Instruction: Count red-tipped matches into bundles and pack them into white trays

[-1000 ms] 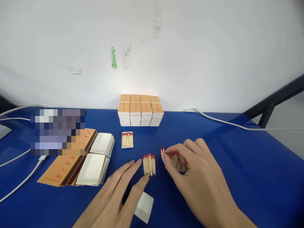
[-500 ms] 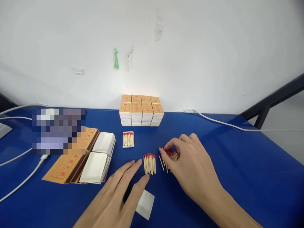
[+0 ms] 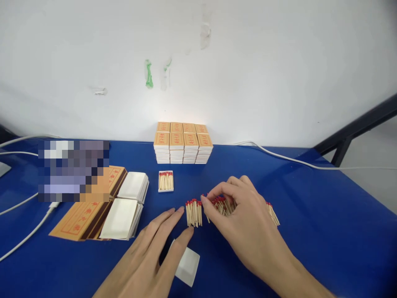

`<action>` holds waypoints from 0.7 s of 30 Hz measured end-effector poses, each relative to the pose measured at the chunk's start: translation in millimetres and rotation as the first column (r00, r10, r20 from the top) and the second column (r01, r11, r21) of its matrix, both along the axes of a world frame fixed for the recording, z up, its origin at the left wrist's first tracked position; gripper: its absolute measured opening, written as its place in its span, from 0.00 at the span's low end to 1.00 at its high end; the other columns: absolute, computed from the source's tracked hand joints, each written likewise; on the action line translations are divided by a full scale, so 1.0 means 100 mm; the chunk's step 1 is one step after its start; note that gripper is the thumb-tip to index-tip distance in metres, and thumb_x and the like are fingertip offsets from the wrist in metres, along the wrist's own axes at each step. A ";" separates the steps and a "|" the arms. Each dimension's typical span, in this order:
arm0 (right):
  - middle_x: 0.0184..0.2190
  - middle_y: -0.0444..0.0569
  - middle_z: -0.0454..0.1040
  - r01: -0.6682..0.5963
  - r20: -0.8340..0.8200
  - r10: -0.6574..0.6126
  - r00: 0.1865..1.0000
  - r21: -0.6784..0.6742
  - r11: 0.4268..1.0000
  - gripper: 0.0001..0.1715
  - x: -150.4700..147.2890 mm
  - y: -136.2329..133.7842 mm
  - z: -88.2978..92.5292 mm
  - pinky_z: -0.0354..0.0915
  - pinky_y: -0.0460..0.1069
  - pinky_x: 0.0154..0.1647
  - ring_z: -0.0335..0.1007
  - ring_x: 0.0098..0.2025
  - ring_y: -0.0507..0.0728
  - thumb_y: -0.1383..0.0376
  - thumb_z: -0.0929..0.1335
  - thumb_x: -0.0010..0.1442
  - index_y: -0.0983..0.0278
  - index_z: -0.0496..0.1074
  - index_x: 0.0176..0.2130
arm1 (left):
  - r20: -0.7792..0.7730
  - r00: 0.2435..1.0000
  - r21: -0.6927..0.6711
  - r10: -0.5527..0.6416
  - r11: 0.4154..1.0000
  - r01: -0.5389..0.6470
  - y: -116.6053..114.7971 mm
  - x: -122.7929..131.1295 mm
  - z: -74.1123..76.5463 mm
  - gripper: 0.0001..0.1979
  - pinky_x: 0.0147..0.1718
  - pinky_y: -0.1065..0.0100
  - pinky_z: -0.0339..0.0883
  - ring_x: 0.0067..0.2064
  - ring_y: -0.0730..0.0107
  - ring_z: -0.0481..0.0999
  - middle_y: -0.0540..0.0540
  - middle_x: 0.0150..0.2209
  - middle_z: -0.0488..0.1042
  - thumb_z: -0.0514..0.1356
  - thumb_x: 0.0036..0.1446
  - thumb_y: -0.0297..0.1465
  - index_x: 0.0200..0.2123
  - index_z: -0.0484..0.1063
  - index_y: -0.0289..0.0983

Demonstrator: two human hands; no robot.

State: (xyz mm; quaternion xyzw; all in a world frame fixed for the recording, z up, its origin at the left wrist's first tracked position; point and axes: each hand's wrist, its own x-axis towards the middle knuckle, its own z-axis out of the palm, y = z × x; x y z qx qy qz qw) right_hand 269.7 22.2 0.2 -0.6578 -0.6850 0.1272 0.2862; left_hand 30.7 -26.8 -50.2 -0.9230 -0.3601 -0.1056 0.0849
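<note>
A small bundle of red-headed matches (image 3: 194,213) lies on the blue table. My left hand (image 3: 151,252) rests beside it, fingers stretched and apart, index fingertip at its left side and thumb tip at its lower end. My right hand (image 3: 242,219) is curled over a looser pile of matches (image 3: 226,207), with thumb and index finger pinched at a match near the bundle's right side. The hand partly covers this pile; more matches (image 3: 273,214) show to its right. An empty white matchbox tray (image 3: 187,267) lies partly under my left thumb.
A tray filled with matches (image 3: 166,181) sits behind the bundle. Farther back, orange-topped matchboxes (image 3: 182,142) are stacked against the wall. At left are white trays (image 3: 120,218), orange sleeves (image 3: 74,219), a blurred-out object (image 3: 72,169) and white cables (image 3: 31,242).
My right hand has moved slightly left, toward the bundle, and matches on its right side have come into view. My left hand stays in place by the bundle.
</note>
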 end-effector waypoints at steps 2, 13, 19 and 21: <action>0.28 0.47 0.72 -0.010 0.001 0.010 1.000 -0.001 1.000 0.15 -0.05 -0.02 -0.02 0.65 0.57 0.37 0.66 0.39 0.63 0.60 0.76 0.67 0.57 0.76 0.28 | 0.008 1.000 -0.009 -0.002 1.000 0.002 -0.01 0.00 0.00 0.41 0.62 0.47 0.78 0.73 0.41 0.72 0.31 0.78 0.63 0.64 0.70 0.44 0.79 0.58 0.37; 0.28 0.47 0.72 -0.052 0.072 0.045 0.996 0.093 0.994 0.17 0.09 -0.06 0.02 0.65 0.58 0.37 0.65 0.37 0.61 0.59 0.72 0.71 0.57 0.78 0.29 | 0.030 1.000 -0.037 -0.008 0.999 0.009 -0.01 -0.01 0.02 0.40 0.62 0.46 0.78 0.75 0.39 0.70 0.30 0.78 0.62 0.61 0.74 0.49 0.79 0.58 0.35; 0.30 0.48 0.73 -0.137 0.137 0.125 0.983 0.080 0.987 0.10 0.12 -0.14 -0.01 0.66 0.58 0.37 0.65 0.38 0.62 0.63 0.75 0.67 0.57 0.79 0.31 | 0.039 0.999 -0.050 0.016 0.999 -0.014 -0.04 -0.01 0.00 0.41 0.62 0.47 0.78 0.74 0.40 0.71 0.33 0.78 0.62 0.61 0.74 0.50 0.80 0.56 0.37; 0.30 0.48 0.73 -0.162 0.149 0.148 0.978 0.089 0.983 0.10 0.08 -0.17 -0.04 0.66 0.58 0.38 0.65 0.38 0.62 0.65 0.74 0.67 0.58 0.78 0.31 | 0.041 0.999 -0.053 0.029 0.998 -0.027 -0.04 0.00 -0.01 0.40 0.63 0.47 0.78 0.74 0.41 0.71 0.34 0.79 0.61 0.62 0.74 0.47 0.81 0.55 0.39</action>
